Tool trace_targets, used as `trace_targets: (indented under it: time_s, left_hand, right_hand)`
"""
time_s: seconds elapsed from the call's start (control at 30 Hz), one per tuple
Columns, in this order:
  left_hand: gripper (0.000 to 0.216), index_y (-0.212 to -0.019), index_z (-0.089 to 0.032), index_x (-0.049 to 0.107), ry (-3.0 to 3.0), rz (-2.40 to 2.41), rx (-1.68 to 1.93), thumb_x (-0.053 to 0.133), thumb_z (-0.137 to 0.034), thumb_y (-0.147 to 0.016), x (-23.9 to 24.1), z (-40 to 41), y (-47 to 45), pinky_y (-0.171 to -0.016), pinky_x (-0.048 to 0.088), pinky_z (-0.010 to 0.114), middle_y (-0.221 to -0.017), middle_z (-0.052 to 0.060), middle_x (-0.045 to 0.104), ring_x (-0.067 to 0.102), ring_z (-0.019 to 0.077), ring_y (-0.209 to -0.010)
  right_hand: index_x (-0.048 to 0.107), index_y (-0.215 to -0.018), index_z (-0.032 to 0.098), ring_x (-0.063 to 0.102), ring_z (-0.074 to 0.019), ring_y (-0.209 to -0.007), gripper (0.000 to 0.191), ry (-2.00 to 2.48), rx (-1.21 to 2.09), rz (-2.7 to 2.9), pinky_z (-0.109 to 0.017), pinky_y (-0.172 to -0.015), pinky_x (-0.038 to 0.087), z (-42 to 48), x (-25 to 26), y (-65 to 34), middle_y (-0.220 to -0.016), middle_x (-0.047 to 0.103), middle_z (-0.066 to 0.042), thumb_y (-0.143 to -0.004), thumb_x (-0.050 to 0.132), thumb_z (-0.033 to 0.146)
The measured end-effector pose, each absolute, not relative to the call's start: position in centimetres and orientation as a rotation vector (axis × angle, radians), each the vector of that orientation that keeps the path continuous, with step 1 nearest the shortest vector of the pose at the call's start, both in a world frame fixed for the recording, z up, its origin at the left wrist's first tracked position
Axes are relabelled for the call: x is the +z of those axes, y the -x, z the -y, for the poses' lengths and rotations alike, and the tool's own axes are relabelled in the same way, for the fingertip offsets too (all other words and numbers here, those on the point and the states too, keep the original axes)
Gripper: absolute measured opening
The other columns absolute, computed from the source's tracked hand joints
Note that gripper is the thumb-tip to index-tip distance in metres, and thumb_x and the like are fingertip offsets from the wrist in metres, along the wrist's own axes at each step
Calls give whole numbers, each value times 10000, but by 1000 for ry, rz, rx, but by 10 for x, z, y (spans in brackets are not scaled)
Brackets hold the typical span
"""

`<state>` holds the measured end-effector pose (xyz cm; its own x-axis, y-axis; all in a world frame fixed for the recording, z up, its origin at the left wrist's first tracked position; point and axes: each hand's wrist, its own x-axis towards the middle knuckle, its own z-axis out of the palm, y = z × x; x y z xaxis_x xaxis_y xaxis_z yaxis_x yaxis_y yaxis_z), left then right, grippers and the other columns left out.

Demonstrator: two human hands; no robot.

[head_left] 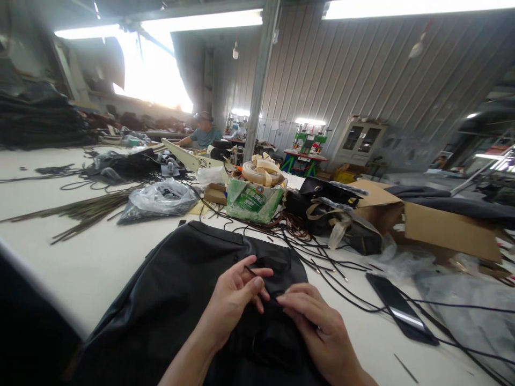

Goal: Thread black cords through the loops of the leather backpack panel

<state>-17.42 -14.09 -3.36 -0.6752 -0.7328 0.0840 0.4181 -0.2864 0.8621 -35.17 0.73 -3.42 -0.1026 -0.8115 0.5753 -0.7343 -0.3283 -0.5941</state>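
Note:
A black, smooth, leather-like garment (161,300) lies spread on the white table in front of me. Above it, my left hand (235,295) pinches a thin black cord (250,271) between thumb and fingers, its other fingers partly spread. Just to the right, my right hand (317,327) is closed in a pinch, and a dark tip at its fingertips appears to be part of the same cord. The stretch between the hands is hard to make out against the black material.
Beyond the garment stands a green-and-white box (255,201) topped with rolled tape (261,170). Loose black cords (338,279) and a phone (402,308) lie on the right, near a cardboard box (450,228). A plastic bag (163,198) and cord bundles (88,212) lie left. A person (205,134) sits farther back.

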Motion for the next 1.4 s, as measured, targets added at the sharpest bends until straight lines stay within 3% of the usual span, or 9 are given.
trace_targets:
  time_s: [0.3,0.47,0.6,0.73,1.0,1.2,1.4]
  left_hand:
    - [757,-1521,-67,553,-438,1242,-1911,862,-478,-966,-29,141,169,-557,470,238,-1092,225,838,654,135,-616]
    - [467,-1188,-101,659,-410,1252,-1909,853,-466,-973,-28,140,169,-564,446,218,-999,187,849,622,112,-593]
    - [408,-1020,-130,642,-422,1222,-1910,888,-445,-936,-28,141,169,-550,411,206,-911,163,846,594,100,-554]
    - [397,-979,-134,645,-436,1216,-1902,908,-423,-907,-27,142,169,-544,398,202,-865,159,841,590,103,-542]
    - [376,-912,-132,718,-450,1175,-1849,974,-395,-830,-29,142,169,-562,422,200,-792,141,828,574,107,-563]
    - [325,-914,-128,805,-470,1179,-1806,959,-407,-849,-31,144,169,-570,411,194,-796,128,824,552,99,-586]
    - [356,-1005,-132,824,-491,1170,-1790,890,-472,-921,-35,143,169,-571,408,200,-887,144,835,556,110,-623]
  right_hand:
    - [774,-1329,355,729,-218,-1085,316,2079,-1425,-1788,-324,-897,647,-5,-41,354,-1131,790,-40,-1090,649,189]
    - [752,-1341,354,711,-229,-1104,308,2121,-1352,-1845,-355,-918,633,-5,-39,354,-1140,777,-44,-1107,621,203]
    - [740,-1323,343,684,-256,-1137,284,2203,-1298,-1883,-406,-956,615,-6,-36,353,-1149,785,-45,-1102,635,201]
    - [724,-1329,336,667,-256,-1142,286,2260,-1282,-1922,-411,-968,608,-6,-36,353,-1164,778,-39,-1072,704,211]
    - [701,-1368,312,675,-249,-1121,303,2328,-1237,-1963,-409,-946,601,-6,-34,353,-1154,782,-41,-1094,652,192]
    - [678,-1407,293,677,-245,-1109,331,2403,-1199,-1965,-419,-940,592,-5,-31,353,-1159,783,-48,-1101,631,177]
    - [706,-1319,278,676,-240,-1008,260,2421,-1250,-1987,-423,-900,566,-4,-33,352,-1053,788,-35,-1081,683,177]
